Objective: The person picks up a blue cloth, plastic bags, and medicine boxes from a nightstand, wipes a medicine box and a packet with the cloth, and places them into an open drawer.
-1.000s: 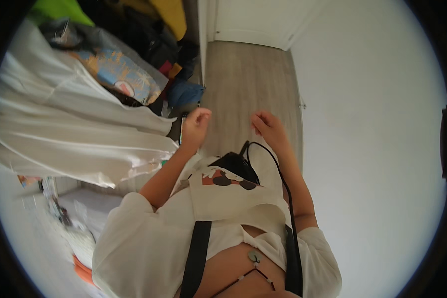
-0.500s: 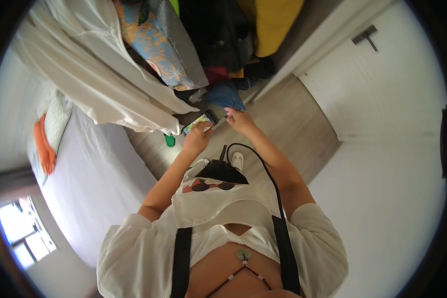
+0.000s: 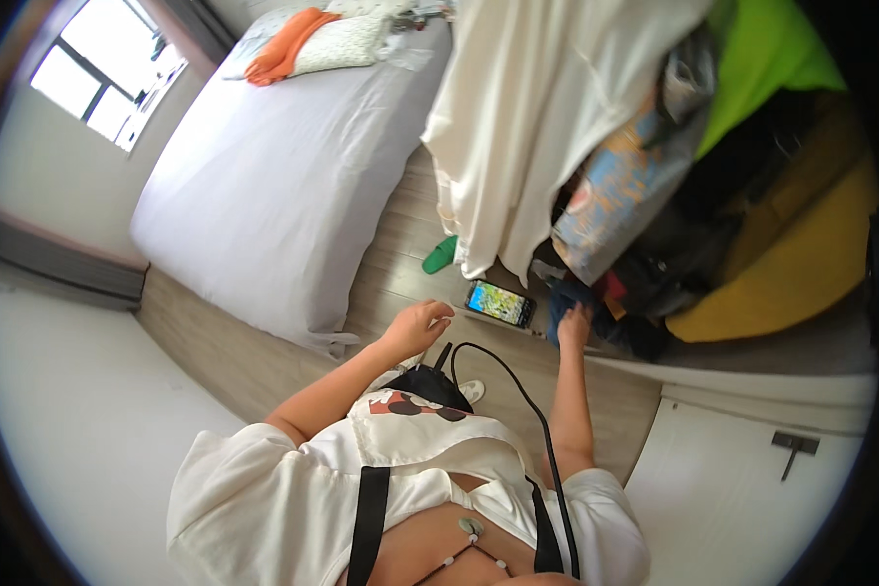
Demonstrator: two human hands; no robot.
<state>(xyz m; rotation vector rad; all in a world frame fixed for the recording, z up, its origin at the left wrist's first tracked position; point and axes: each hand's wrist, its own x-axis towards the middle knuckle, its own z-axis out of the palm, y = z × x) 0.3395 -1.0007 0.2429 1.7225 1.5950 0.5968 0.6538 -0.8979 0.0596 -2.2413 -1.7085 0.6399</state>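
My left hand (image 3: pixel 418 328) hovers over the floor just left of a phone, its fingers loosely bent and apart, holding nothing. The phone (image 3: pixel 499 303) lies screen up, lit with a colourful picture, on the low front ledge of an open wardrobe. To its right, my right hand (image 3: pixel 574 326) reaches down to a bunched dark blue cloth (image 3: pixel 559 299), fingers closed at its edge. The fingertips are small and partly blurred. A black cable (image 3: pixel 518 383) loops in front of me from the dark item at my waist.
White fabric (image 3: pixel 503 127) hangs beside a patterned blue-and-orange bundle (image 3: pixel 610 186), with green and yellow pieces (image 3: pixel 772 293) further right. One green slipper (image 3: pixel 440 255) rests on the floor near a bed (image 3: pixel 273 186). At the lower right is a white door (image 3: pixel 732 488).
My view has swung leftward, bringing the bed and window up. My left hand has come away from the phone, and my right hand has moved to the blue cloth.
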